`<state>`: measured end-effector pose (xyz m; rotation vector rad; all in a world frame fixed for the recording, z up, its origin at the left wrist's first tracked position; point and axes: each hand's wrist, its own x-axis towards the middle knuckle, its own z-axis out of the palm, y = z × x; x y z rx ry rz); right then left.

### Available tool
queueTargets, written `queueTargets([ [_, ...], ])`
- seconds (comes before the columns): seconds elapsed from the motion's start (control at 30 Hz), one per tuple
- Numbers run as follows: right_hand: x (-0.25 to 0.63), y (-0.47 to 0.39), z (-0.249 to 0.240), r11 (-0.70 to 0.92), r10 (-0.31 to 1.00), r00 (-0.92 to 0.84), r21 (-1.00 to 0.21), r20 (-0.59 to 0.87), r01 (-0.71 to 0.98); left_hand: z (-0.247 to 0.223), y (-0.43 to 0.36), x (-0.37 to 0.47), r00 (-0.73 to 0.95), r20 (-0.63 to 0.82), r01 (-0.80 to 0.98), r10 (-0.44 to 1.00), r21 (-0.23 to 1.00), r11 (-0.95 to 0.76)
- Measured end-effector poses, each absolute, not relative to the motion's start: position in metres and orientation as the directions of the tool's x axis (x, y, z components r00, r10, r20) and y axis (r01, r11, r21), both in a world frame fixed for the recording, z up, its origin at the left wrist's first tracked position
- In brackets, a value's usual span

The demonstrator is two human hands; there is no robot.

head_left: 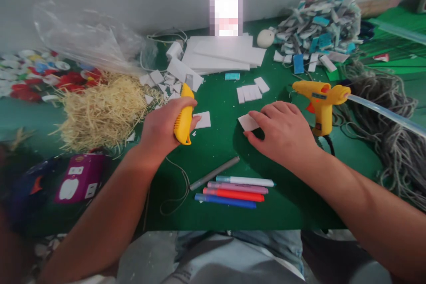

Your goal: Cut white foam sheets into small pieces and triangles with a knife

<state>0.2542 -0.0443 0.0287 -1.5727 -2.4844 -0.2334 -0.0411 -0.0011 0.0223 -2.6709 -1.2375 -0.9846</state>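
Note:
My left hand is wrapped round a yellow utility knife, held upright over the green table. Beside its thumb lies a small white foam piece. My right hand rests to the right, its thumb and forefinger closed on another white foam piece, partly covered by the fingers. Just beyond it sit several cut white strips in a row. A yellow hot glue gun with a clear glue stick stands right of that hand.
Several markers lie near the front edge. Straw and a purple box are at left. White foam sheets and a blue-and-white heap of pieces stand at the back. Grey yarn lies at right.

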Motion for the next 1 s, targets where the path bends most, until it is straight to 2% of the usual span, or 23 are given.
queueTargets([
  [0.13,0.251,-0.049,0.040,0.273,0.947,-0.290,0.129,0.138,0.953,0.023,0.005,-0.051,0.514,0.350,0.742,0.783,0.278,-0.610],
  [0.27,0.254,-0.050,0.041,0.240,0.956,-0.261,0.153,0.137,0.959,0.016,0.010,-0.053,0.533,0.260,0.761,0.805,0.269,-0.591],
  [0.4,0.258,-0.048,0.032,0.310,0.909,-0.310,0.044,0.278,0.950,0.007,0.009,-0.044,0.530,0.334,0.717,0.779,0.314,-0.622],
  [0.47,0.259,-0.048,0.027,0.361,0.877,-0.334,-0.017,0.346,0.932,0.007,0.003,-0.033,0.512,0.369,0.675,0.776,0.387,-0.629],
  [0.57,0.258,-0.046,0.023,0.456,0.835,-0.380,-0.115,0.397,0.882,0.011,-0.010,-0.017,0.471,0.339,0.613,0.815,0.539,-0.578],
  [0.77,0.254,-0.037,0.016,0.695,0.711,-0.606,-0.227,0.356,0.682,0.017,-0.021,-0.005,0.428,0.361,0.549,0.828,0.625,-0.556],
  [0.93,0.251,-0.035,0.013,0.716,0.698,-0.651,-0.268,0.297,0.645,0.016,-0.027,0.000,0.379,0.328,0.452,0.865,0.750,-0.482],
  [1.0,0.252,-0.036,0.012,0.701,0.713,-0.638,-0.288,0.291,0.652,0.017,-0.030,0.002,0.384,0.342,0.421,0.858,0.762,-0.492],
])
